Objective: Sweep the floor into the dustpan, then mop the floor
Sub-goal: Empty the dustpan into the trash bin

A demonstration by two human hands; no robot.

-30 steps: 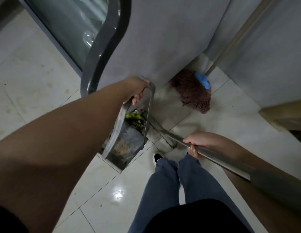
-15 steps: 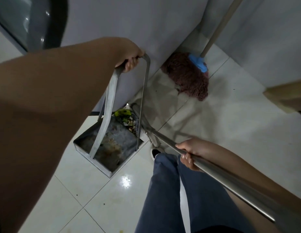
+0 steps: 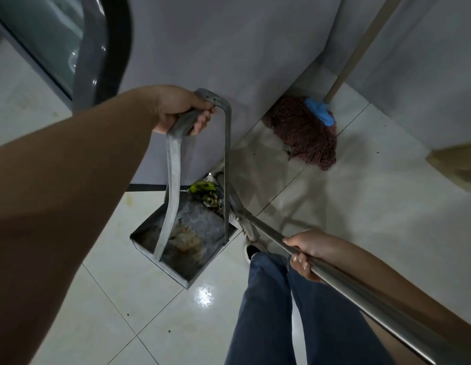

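Note:
My left hand (image 3: 180, 111) grips the top of the tall metal handle of a grey metal dustpan (image 3: 187, 233). The pan hangs or rests low over the white tiled floor (image 3: 124, 299), its tray rusty and stained. A small heap of green and mixed rubbish (image 3: 206, 193) lies at the pan's far edge. My right hand (image 3: 308, 252) holds the shiny metal broom handle (image 3: 360, 288), which slants down to the floor beside the pan; the broom head is mostly hidden behind the pan's handle. A dark red mop (image 3: 305, 133) with a blue clamp leans in the corner.
A grey cabinet or appliance side (image 3: 229, 48) stands right behind the dustpan, with a glass door (image 3: 45, 40) at the left. Grey wall panels close the right side. My legs in blue trousers (image 3: 281, 312) and one shoe are below. A tan object (image 3: 460, 164) juts in at the right.
The dustpan has turned and shifted a little left, so its tray shows more fully. My left hand keeps hold of its handle; my right hand stays on the broom handle.

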